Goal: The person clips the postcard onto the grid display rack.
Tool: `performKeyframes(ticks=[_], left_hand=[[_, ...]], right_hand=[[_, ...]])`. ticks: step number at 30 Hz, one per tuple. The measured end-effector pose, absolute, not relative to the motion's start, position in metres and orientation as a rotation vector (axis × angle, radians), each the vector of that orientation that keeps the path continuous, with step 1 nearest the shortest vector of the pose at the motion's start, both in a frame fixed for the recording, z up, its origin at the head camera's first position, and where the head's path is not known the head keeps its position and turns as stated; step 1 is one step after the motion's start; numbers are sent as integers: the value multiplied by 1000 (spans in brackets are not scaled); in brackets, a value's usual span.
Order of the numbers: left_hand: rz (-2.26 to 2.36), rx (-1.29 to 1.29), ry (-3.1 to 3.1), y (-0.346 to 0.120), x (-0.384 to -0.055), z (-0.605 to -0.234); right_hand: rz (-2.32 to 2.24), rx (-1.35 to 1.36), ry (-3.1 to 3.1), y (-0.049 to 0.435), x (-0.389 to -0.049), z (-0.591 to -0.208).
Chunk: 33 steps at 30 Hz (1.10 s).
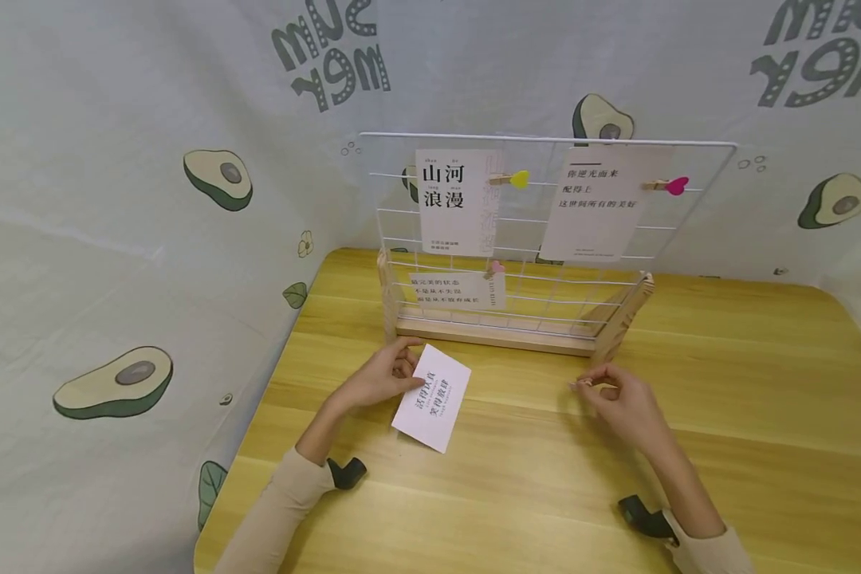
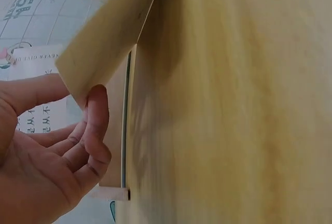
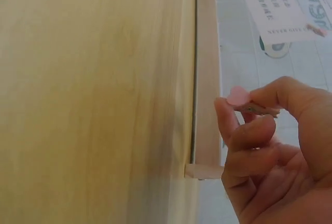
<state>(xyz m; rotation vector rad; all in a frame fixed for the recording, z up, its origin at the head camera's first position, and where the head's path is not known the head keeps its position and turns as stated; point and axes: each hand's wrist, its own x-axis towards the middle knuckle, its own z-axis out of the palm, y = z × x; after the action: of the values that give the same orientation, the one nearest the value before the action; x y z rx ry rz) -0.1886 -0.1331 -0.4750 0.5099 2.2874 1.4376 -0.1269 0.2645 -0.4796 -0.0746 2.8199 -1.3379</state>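
My left hand [image 1: 382,375] pinches a white card [image 1: 434,399] with dark printed characters by its left edge, just in front of the rack. From the left wrist view the card's shaded back [image 2: 111,32] shows between thumb and fingers. My right hand [image 1: 627,406] holds a small wooden clothespin [image 3: 257,111] with a pink heart [image 3: 238,96] on its end, near the rack's right foot. Behind both hands stands a white wire grid rack [image 1: 524,239] on a wooden base [image 1: 495,338].
Three cards hang on the grid: one upper left [image 1: 455,203] with a yellow heart clip [image 1: 519,179], one upper right [image 1: 595,207] with a magenta heart clip [image 1: 678,186], one lower left [image 1: 455,292] with a pink clip [image 1: 497,268]. A patterned cloth [image 1: 115,263] hangs behind the wooden table [image 1: 516,494].
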Motion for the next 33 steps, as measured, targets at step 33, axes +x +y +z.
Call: performKeyframes(ticks=[33], left_hand=[[824,1154,3089,-32,-198,-418]], right_hand=[[-1314,-148,2903,267,-121,-487]])
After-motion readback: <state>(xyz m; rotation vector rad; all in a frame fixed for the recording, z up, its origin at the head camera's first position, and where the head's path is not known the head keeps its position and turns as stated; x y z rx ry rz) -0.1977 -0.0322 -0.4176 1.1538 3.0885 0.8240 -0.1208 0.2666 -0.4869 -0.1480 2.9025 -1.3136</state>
